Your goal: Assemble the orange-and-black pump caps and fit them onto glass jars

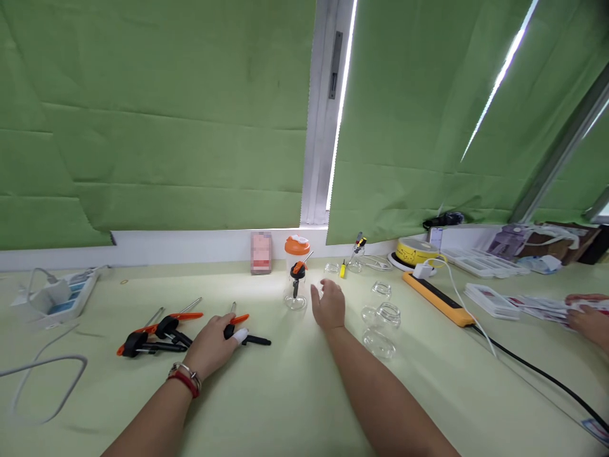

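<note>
Left grip [212, 344] half-closed over black-orange tool [240, 318] on worktop [280, 400], hold unclear; right grip [330, 306] open, empty; tool probably light, stiff, smooth, best taken by black handle [259, 341].

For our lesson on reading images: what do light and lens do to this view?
Head view: slits between the green blinds glare white; the table glows brightest near the bottle; arms look stretched, probably by wide lens; pink panel pixelated.

Black-orange tool [257, 340] lying on pale table [280, 406].
</note>
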The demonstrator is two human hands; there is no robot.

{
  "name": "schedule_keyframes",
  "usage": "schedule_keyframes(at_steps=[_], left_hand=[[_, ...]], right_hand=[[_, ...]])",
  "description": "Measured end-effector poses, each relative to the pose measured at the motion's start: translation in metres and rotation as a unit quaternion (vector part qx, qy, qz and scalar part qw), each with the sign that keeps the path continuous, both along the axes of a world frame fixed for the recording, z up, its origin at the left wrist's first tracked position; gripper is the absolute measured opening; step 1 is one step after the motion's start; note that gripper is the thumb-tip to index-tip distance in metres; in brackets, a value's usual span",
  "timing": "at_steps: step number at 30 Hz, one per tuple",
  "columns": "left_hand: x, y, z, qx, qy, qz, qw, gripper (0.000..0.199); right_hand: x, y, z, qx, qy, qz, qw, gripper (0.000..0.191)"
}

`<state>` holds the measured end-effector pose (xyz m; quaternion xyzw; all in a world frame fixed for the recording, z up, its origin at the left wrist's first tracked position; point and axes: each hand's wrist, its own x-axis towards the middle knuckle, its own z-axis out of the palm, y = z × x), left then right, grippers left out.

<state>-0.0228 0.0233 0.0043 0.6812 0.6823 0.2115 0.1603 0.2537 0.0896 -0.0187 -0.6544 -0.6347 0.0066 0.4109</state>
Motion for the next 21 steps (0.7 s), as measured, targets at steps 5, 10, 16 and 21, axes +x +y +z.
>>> schedule_keyframes(at_steps=[5,10,16,21], left_hand=[[-0.001,-0.001,-0.001,-0.013,-0.113,-0.041,0.993,0.070],[0.001,-0.006,0.003,-0.058,-0.203,-0.108,0.971,0.073],[0.001,-0.009,0.007,-0.100,-0.245,-0.131,0.955,0.063],[0.000,-0.009,0.005,-0.157,-0.296,-0.108,0.936,0.064]], right_hand=[[0.018,0.015,-0.005,0.037,0.066,-0.105,0.992,0.069],[0.035,0.033,-0.018,-0.071,0.111,-0.087,0.987,0.090],[0.052,0.044,-0.024,-0.102,0.110,-0.045,0.988,0.080],[0.063,0.041,-0.026,-0.101,0.108,0.004,0.989,0.082]])
